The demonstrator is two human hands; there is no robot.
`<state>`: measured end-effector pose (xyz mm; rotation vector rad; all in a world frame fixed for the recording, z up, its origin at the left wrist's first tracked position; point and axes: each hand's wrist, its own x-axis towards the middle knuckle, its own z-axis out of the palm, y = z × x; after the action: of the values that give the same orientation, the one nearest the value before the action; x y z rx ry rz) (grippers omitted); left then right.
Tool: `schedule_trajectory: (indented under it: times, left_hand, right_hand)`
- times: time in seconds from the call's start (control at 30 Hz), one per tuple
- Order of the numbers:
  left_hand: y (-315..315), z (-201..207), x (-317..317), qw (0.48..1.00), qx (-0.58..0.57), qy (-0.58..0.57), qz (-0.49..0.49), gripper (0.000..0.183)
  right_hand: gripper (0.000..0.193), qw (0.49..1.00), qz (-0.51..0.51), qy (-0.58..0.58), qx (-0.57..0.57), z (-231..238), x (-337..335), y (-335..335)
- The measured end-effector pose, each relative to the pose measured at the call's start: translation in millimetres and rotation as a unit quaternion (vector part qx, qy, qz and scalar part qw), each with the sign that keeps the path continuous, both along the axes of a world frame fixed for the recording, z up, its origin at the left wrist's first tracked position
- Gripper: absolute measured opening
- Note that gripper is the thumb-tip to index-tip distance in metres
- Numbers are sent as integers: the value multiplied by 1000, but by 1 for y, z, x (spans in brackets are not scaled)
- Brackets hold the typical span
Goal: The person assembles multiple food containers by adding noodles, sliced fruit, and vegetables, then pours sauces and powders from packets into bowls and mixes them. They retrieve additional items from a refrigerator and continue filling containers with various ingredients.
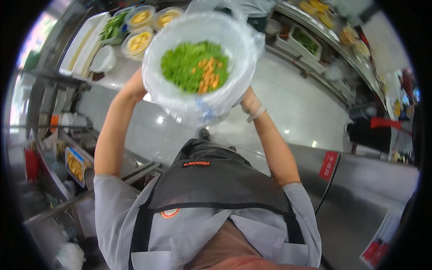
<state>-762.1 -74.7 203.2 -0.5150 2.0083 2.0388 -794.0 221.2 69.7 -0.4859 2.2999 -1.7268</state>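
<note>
A bag-lined bowl (240, 54) is being held up in the air near the desk (115, 79), with leafy greens (182, 65) and orange-brown bits (208, 76) being carried inside. It is being gripped at both sides by the left hand (136, 85) and right hand (250, 102), the fingers being mostly hidden. The grip may be being weakened by the loose bag (194, 112); with any tilt, a spill onto the floor (288, 87) or open tubs (127, 52) is being risked.
</note>
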Motion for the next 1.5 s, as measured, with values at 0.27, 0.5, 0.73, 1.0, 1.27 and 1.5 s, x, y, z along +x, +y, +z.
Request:
schedule_trajectory:
  times: [0.27,0.5,0.73,1.0,1.27,1.5]
  left_hand:
    - [-144,38,-35,972,-66,199,106,23]
    - [-271,13,17,964,20,158,215,39]
    - [-253,-126,42,980,73,13,186,41]
    - [-85,-190,-63,990,107,-96,8,44]
    - [224,-171,-195,979,91,-23,-179,31]
    - [436,-140,-286,978,141,-67,-138,36]
  right_hand:
    - [28,985,-3,-145,-96,-51,-103,-93]
    - [37,967,-74,-241,-41,-96,-149,-123]
    - [44,954,-110,-243,-140,-53,-111,-33]
    - [43,874,-391,-213,-193,-11,15,128]
    - [42,771,-576,-125,-239,-7,60,323]
    - [42,752,-603,-73,-256,5,-22,512]
